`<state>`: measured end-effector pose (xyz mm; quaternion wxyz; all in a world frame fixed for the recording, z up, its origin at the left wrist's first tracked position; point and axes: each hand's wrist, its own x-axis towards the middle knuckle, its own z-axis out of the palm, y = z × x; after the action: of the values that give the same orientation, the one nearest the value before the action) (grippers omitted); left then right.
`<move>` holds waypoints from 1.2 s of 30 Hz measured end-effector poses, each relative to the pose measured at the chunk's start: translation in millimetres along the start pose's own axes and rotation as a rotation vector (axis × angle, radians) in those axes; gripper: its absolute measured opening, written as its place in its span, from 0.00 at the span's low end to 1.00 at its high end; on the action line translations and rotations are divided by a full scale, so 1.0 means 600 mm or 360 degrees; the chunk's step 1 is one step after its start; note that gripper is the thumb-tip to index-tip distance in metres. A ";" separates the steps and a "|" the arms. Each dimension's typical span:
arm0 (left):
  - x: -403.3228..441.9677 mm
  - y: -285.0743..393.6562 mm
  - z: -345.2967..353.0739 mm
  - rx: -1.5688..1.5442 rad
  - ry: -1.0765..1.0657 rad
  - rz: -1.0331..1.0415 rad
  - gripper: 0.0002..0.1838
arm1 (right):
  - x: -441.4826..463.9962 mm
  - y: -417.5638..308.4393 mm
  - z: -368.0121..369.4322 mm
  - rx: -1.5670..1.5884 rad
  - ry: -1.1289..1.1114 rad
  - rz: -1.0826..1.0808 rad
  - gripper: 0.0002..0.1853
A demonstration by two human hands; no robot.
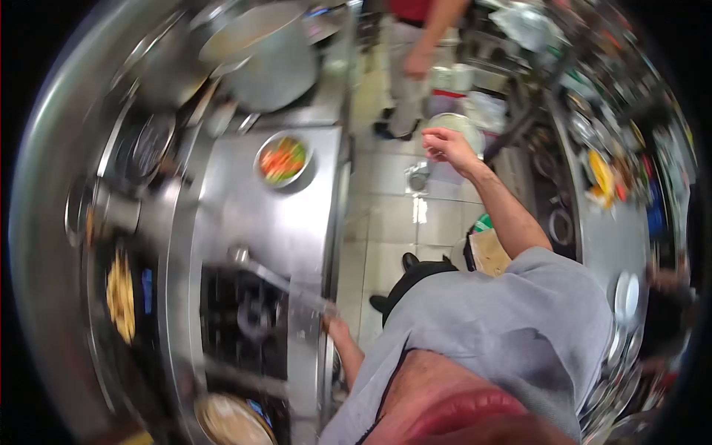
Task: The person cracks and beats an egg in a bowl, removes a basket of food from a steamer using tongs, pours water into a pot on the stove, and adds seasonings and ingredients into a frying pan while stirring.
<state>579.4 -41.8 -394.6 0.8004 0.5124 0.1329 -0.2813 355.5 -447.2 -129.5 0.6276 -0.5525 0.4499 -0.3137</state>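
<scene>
My left hand (336,326), partly blurred, is closed around the near end of a long metal utensil (278,280). That utensil reaches over the steel counter's edge, and its rounded far end lies above the back of the burner. My right hand (445,146) is raised over the floor, its fingers loosely bent and somewhat apart, with nothing visible in it. A white bowl of orange and green cut food (282,159) sits on the steel counter (248,196).
A large pot (271,67) stands at the upper left. Below the counter top is a black burner grate (245,319), with a round pan (230,423) lower down. Another person (408,63) stands ahead in the aisle. Stacked plates (627,297) are on the right.
</scene>
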 end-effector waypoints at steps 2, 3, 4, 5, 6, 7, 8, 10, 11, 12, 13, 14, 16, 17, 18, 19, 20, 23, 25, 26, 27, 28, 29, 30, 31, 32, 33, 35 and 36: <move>0.050 -0.021 -0.053 -0.0048 -0.0248 -0.0061 0.15 | 0.018 0.001 -0.092 0.0079 0.0254 -0.0106 0.15; 0.063 -0.026 -0.065 -0.0125 -0.0356 -0.0072 0.16 | 0.033 -0.004 -0.149 0.0063 0.0410 -0.0194 0.15; 0.074 -0.029 -0.083 -0.0107 -0.0306 -0.0079 0.17 | 0.041 -0.003 -0.208 0.0047 0.0556 -0.0294 0.15; 0.055 -0.034 -0.070 -0.0115 -0.0237 -0.0094 0.17 | 0.050 -0.039 -0.272 0.0029 0.0800 -0.0393 0.15; 0.050 -0.046 -0.073 -0.0120 -0.0092 -0.0189 0.15 | 0.055 -0.059 -0.335 -0.0057 0.1009 -0.0460 0.17; 0.044 -0.058 -0.082 -0.0131 0.0066 -0.0277 0.13 | 0.080 -0.064 -0.420 0.0048 0.1141 -0.0554 0.17; 0.033 -0.068 -0.079 -0.0001 0.0154 -0.0352 0.12 | 0.095 -0.082 -0.487 0.0144 0.1309 -0.0646 0.15; 0.010 -0.092 -0.018 0.0531 0.0152 -0.0520 0.10 | 0.170 -0.102 -0.708 0.0077 0.1702 -0.0695 0.19; 0.005 -0.104 0.017 0.0763 0.0110 -0.0588 0.09 | 0.201 -0.098 -0.787 -0.0067 0.1844 -0.0580 0.24; 0.004 -0.115 0.056 0.0981 0.0040 -0.0643 0.09 | 0.241 -0.087 -0.860 -0.0213 0.1965 -0.0487 0.27; 0.005 -0.125 0.098 0.1186 -0.0041 -0.0684 0.08 | 0.278 -0.073 -0.923 -0.0372 0.2081 -0.0387 0.30; 0.003 -0.131 0.156 0.1356 -0.0138 -0.0685 0.07 | 0.301 -0.066 -0.954 -0.0550 0.2174 -0.0281 0.31; 0.002 -0.144 0.280 0.1616 -0.0351 -0.0625 0.06 | 0.335 -0.065 -0.994 -0.0709 0.2241 -0.0062 0.38; 0.001 -0.154 0.344 0.1722 -0.0447 -0.0586 0.06 | 0.349 -0.064 -1.002 -0.0726 0.2309 0.0038 0.40; 0.004 -0.165 0.409 0.1783 -0.0535 -0.0523 0.06 | 0.370 -0.059 -1.025 -0.0651 0.2301 0.0012 0.41; 0.009 -0.175 0.472 0.1839 -0.0613 -0.0445 0.06 | 0.390 -0.040 -1.046 -0.0576 0.2285 0.0003 0.41; 0.010 -0.186 0.529 0.1803 -0.0687 -0.0358 0.06 | 0.404 -0.027 -1.068 -0.0422 0.2120 -0.0137 0.31; 0.034 -0.222 0.659 0.1568 -0.0928 -0.0165 0.09 | 0.416 -0.012 -1.069 -0.0557 0.1959 -0.0274 0.25; 0.035 -0.224 0.746 0.1610 -0.1008 -0.0210 0.23 | 0.405 -0.026 -1.021 -0.0459 0.2074 -0.0549 0.19; 0.045 -0.233 0.783 0.1747 -0.1067 -0.0102 0.25 | 0.378 -0.055 -0.990 -0.0492 0.2113 -0.0476 0.18; 0.039 -0.240 0.828 0.1746 -0.1152 -0.0022 0.26 | 0.355 -0.082 -0.959 -0.0529 0.2130 -0.0410 0.17; 0.018 -0.240 0.883 0.1825 -0.1191 0.0075 0.25 | 0.347 -0.090 -0.948 -0.0552 0.2118 -0.0543 0.17; -0.003 -0.238 0.938 0.1870 -0.1342 0.0248 0.26 | 0.341 -0.097 -0.939 -0.0568 0.2080 -0.0683 0.16; -0.008 -0.244 0.985 0.1814 -0.1543 0.0391 0.26 | 0.327 -0.122 -0.913 -0.0448 0.1970 -0.0715 0.15; -0.044 -0.239 1.050 0.1942 -0.1541 0.0590 0.26 | 0.317 -0.148 -0.884 -0.0107 0.1816 -0.0657 0.12; -0.060 -0.250 1.102 0.1752 -0.1628 0.0590 0.26 | 0.304 -0.175 -0.850 0.0214 0.1561 -0.0683 0.09; -0.102 -0.232 1.170 0.1885 -0.1801 0.0995 0.27 | 0.308 -0.187 -0.820 0.0277 0.1410 -0.0839 0.09; -0.167 -0.211 1.279 0.1754 -0.2025 0.1164 0.30 | 0.323 -0.227 -0.744 0.0418 0.1190 -0.0793 0.08; -0.184 -0.211 1.324 0.1606 -0.2161 0.1331 0.30 | 0.342 -0.237 -0.713 0.0485 0.1089 -0.0821 0.07</move>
<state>356.2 -758.1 -84.4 0.4263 0.5311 -0.6939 -0.2338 61.9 -833.5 -29.0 0.4183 -0.4123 0.4279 -0.6870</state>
